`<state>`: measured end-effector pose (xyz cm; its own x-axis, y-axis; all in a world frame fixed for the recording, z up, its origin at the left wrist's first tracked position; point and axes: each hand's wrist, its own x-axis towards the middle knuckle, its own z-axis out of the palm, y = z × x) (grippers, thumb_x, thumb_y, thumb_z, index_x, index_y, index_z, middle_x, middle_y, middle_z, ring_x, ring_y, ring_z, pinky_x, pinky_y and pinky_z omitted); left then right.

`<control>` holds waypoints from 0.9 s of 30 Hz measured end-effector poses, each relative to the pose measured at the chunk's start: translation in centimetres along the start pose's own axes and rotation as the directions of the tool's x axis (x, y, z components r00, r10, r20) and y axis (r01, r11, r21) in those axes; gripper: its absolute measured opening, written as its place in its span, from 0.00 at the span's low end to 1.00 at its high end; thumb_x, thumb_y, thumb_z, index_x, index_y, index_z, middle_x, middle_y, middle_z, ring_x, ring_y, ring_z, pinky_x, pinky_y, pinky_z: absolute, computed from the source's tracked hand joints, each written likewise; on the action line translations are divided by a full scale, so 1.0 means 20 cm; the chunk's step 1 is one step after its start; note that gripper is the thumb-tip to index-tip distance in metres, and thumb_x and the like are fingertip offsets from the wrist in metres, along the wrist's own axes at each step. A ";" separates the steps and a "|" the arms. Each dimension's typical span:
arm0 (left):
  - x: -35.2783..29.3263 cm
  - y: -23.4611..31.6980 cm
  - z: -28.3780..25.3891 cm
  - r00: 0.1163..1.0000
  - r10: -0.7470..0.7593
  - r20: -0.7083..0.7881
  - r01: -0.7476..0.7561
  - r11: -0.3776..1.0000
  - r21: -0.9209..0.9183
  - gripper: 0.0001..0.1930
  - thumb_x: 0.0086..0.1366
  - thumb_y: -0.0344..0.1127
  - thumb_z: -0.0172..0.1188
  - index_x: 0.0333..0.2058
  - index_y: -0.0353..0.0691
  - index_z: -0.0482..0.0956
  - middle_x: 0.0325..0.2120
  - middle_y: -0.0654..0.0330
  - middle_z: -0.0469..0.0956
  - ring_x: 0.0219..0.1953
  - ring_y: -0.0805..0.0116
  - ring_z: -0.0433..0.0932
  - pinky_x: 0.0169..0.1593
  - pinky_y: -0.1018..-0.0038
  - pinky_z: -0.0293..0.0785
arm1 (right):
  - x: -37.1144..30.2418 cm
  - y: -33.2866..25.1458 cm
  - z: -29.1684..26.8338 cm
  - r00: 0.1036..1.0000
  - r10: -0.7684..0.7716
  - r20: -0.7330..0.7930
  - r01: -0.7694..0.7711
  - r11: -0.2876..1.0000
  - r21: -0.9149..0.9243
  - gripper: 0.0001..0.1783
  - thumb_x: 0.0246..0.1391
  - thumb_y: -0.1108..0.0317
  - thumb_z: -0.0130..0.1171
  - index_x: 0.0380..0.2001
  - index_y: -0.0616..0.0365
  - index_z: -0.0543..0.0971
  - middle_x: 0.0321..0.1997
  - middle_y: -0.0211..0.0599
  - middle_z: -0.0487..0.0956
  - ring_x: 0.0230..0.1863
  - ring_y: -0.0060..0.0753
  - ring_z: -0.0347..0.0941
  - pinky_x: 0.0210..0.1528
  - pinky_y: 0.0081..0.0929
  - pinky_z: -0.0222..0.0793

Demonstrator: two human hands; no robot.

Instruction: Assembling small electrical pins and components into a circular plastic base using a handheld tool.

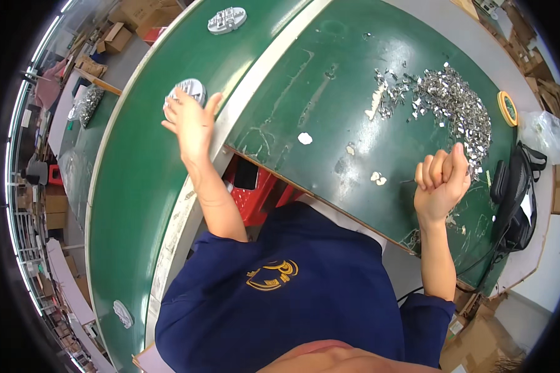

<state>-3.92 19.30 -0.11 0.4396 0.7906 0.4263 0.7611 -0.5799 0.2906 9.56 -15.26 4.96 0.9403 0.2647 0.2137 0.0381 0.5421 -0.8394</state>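
Observation:
My left hand (195, 127) reaches over the green conveyor belt (130, 168), fingers spread. Just beyond it lies a light grey oval part (195, 89) with raised shapes on top, partly covered by the fingers; whether they touch it I cannot tell. Over the green tabletop, my right hand (442, 180) is closed with its fingers curled in, and anything inside is hidden. Beside and beyond that hand spreads a heap of small shiny metal pieces (457, 102).
Another grey oval part (226, 20) lies farther up the belt, and a pale grey piece (122, 314) lower down. A yellow tape roll (507, 109) and black bag (518, 193) sit at the table's right. A dark phone (246, 174) rests on a red stool (255, 202) beneath the edge.

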 end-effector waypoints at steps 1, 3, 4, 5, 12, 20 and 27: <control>0.01 0.04 0.01 0.999 -0.015 0.032 0.013 0.998 0.066 0.46 0.55 0.58 0.63 0.59 0.25 0.58 0.58 0.35 0.61 0.61 0.40 0.59 0.64 0.46 0.49 | 0.00 0.01 0.00 1.000 -0.003 0.020 0.003 1.000 -0.019 0.28 0.66 0.63 0.41 0.10 0.50 0.51 0.07 0.24 0.51 0.08 0.15 0.41 0.10 0.20 0.39; 0.12 0.14 0.05 0.997 0.079 0.024 -0.079 0.996 -0.030 0.45 0.55 0.57 0.63 0.59 0.26 0.58 0.58 0.34 0.60 0.61 0.38 0.58 0.64 0.44 0.49 | 0.01 0.01 -0.01 1.000 -0.018 0.015 0.018 1.000 -0.018 0.27 0.66 0.64 0.41 0.11 0.50 0.51 0.07 0.24 0.50 0.08 0.15 0.41 0.10 0.20 0.39; 0.20 0.19 0.07 0.986 0.167 0.020 -0.163 0.978 -0.128 0.44 0.56 0.57 0.63 0.59 0.26 0.59 0.58 0.33 0.59 0.62 0.37 0.57 0.64 0.42 0.48 | 0.00 0.00 -0.01 1.000 -0.024 0.009 0.024 0.999 -0.029 0.27 0.66 0.64 0.41 0.11 0.50 0.51 0.08 0.24 0.50 0.08 0.15 0.41 0.10 0.20 0.39; 0.31 0.24 0.09 0.986 0.164 0.040 -0.156 0.976 -0.151 0.43 0.56 0.56 0.63 0.59 0.27 0.60 0.58 0.32 0.59 0.62 0.37 0.56 0.64 0.43 0.48 | -0.01 -0.01 -0.02 1.000 -0.026 0.011 0.026 0.999 -0.039 0.27 0.66 0.65 0.41 0.11 0.50 0.50 0.08 0.24 0.50 0.08 0.15 0.41 0.10 0.20 0.39; 0.97 0.20 0.66 0.955 -0.255 0.151 0.270 0.959 -0.088 0.53 0.46 0.70 0.62 0.56 0.26 0.61 0.56 0.34 0.63 0.61 0.38 0.59 0.62 0.48 0.53 | -0.02 -0.13 -0.06 0.999 -0.042 0.019 0.044 0.983 -0.176 0.21 0.64 0.64 0.45 0.15 0.57 0.64 0.10 0.26 0.58 0.09 0.16 0.47 0.11 0.17 0.43; 1.02 0.15 0.75 0.957 -0.288 -0.013 0.284 0.949 -0.140 0.59 0.43 0.76 0.60 0.54 0.19 0.62 0.56 0.37 0.64 0.61 0.39 0.59 0.60 0.45 0.55 | 0.22 -0.21 -0.36 0.976 0.059 0.209 0.173 0.373 -0.911 0.10 0.55 0.70 0.59 0.39 0.62 0.78 0.24 0.29 0.75 0.25 0.16 0.68 0.26 0.16 0.62; 1.02 0.28 0.57 0.998 0.004 0.061 0.019 0.922 -0.387 0.60 0.43 0.77 0.59 0.52 0.16 0.67 0.49 0.36 0.72 0.53 0.41 0.70 0.57 0.55 0.64 | 0.43 0.01 -0.31 0.883 0.169 0.438 0.405 0.197 -0.893 0.09 0.51 0.72 0.61 0.37 0.59 0.80 0.30 0.36 0.78 0.33 0.28 0.75 0.37 0.24 0.69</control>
<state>14.78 34.50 0.42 0.4710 0.7985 0.3748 0.5259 -0.5954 0.6074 19.80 -17.76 3.59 0.6887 0.6746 0.2659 0.6903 -0.4977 -0.5252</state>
